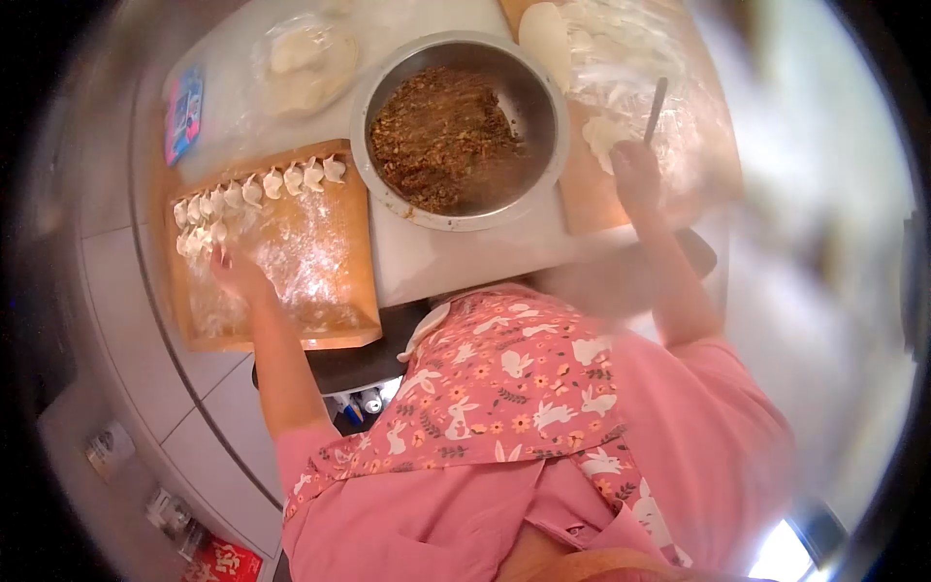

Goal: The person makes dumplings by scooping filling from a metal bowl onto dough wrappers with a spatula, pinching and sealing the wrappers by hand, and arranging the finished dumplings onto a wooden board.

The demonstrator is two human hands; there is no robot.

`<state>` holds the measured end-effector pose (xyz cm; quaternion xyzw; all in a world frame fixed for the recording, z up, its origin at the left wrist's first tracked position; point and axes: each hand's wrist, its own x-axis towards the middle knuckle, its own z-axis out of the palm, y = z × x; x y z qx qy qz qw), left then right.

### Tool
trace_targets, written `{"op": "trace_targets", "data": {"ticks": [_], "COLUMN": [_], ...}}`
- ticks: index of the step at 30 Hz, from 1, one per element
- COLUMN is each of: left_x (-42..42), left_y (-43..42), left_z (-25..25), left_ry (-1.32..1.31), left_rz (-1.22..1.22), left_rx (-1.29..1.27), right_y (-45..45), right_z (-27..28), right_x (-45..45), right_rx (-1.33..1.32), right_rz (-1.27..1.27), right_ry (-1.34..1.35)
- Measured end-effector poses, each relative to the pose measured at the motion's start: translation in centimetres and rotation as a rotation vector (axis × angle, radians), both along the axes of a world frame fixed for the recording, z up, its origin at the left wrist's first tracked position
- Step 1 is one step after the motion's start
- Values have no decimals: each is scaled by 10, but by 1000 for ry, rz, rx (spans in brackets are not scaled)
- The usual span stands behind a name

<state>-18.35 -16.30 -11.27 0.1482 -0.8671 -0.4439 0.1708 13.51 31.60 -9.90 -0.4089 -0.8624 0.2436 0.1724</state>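
My left hand (238,273) is over the wooden tray (310,281) on the left, its fingers closed at a small pleated dumpling (218,231) at the end of the second row. More white dumplings (272,182) line the tray's far edge. My right hand (637,175) grips a slim, flat grey tool (657,109) that points away from me; its lower end is hidden by the hand. Just left of that hand, a pale dough wrapper (602,138) lies on the floured board (588,206). Between my hands stands a metal bowl (460,221) with brown minced filling (436,141).
Behind the tray, dough under clear plastic (303,63) lies on the white table (427,267). A blue and pink packet (183,114) is at the left edge. More pale dough (545,44) and clear plastic wrap (630,48) occupy the right board's far end.
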Motion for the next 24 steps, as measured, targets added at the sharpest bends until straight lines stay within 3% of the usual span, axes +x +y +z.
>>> {"op": "trace_targets", "data": {"ticks": [2, 4, 6, 8, 15, 17, 24], "left_x": [12, 22, 30, 39, 64, 71, 96], "left_y": [8, 17, 27, 36, 75, 88, 126], "left_z": [6, 18, 27, 31, 62, 69, 86], "left_ry": [14, -1, -15, -19, 28, 30, 36], "left_rz": [-57, -89, -123, -154, -266, -321, -482], "left_rx": [28, 59, 88, 321, 328, 383, 430], "right_y": [8, 9, 0, -3, 2, 2, 4], "right_z": [-17, -15, -12, -4, -10, -8, -26], "right_x": [-8, -25, -33, -40, -31, -26, -2], "right_rx": [47, -102, -46, -44, -9, -303, -186], "right_rz": [-9, -88, -151, -193, -174, -235, -310], "right_ry": [-15, -264, -200, -293, -242, 87, 382]}}
